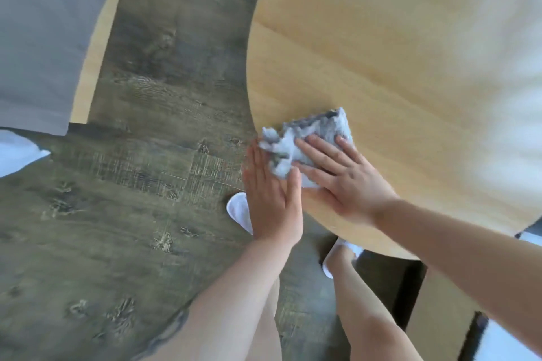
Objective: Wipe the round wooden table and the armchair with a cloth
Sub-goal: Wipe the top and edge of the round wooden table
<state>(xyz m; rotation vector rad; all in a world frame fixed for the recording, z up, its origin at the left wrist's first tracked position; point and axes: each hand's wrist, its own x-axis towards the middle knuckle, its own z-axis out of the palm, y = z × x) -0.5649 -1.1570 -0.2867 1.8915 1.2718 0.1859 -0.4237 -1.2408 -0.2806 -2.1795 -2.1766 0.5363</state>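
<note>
The round wooden table (381,53) fills the upper right, its near-left rim by my hands. A crumpled grey cloth (305,138) lies on the top at that rim. My right hand (343,182) presses flat on the cloth with straight, spread fingers. My left hand (271,196) is held flat just off the table's edge, fingers straight, its fingertips touching the cloth's hanging left end. The armchair (44,38), grey upholstery with a light wooden frame, stands at the upper left.
Dark wood-grain floor (132,184) lies between the armchair and the table. My feet in white slippers (239,211) stand close under the table's rim. A light wooden piece with dark legs (440,316) sits at the lower right. Strong glare covers the table's right side.
</note>
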